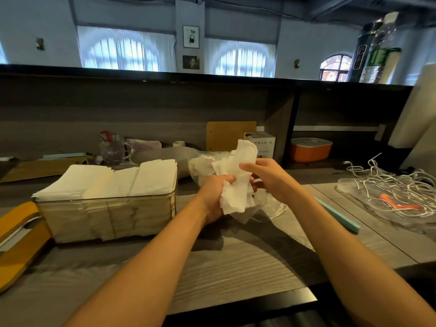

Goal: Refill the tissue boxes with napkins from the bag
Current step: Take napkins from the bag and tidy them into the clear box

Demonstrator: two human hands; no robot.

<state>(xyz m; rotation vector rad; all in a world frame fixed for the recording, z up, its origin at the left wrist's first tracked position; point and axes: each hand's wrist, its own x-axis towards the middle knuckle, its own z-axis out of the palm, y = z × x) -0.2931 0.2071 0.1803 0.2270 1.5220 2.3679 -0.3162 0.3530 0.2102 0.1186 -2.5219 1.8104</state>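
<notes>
We hold a crumpled bunch of napkins (236, 182) above the middle of the counter (236, 263), just in front of the clear plastic bag (205, 166) they seem to come from; the bag lies slack toward the counter's back edge, its mouth facing us. Our left hand (215, 197) grips the lower part of the bunch, fingers curled round it from below, while our right hand (264, 175) takes the upper part, fingers closing over the paper with the thumb underneath. We judge that both hands work together here because the sheets are loose and rumpled and need squaring before they can go in flat. To the left, near the counter's left edge, stands the clear tissue box (108, 215), lidless and already filled past its rim, the top sheets overhanging its walls. Just beside it, at the left edge, lies a yellow lid (21, 234) with a slot, set aside presumably so the box stays open for loading. At the right edge a tangle of white cables (389, 185) rests on a clear tray, well apart from our work.
</notes>
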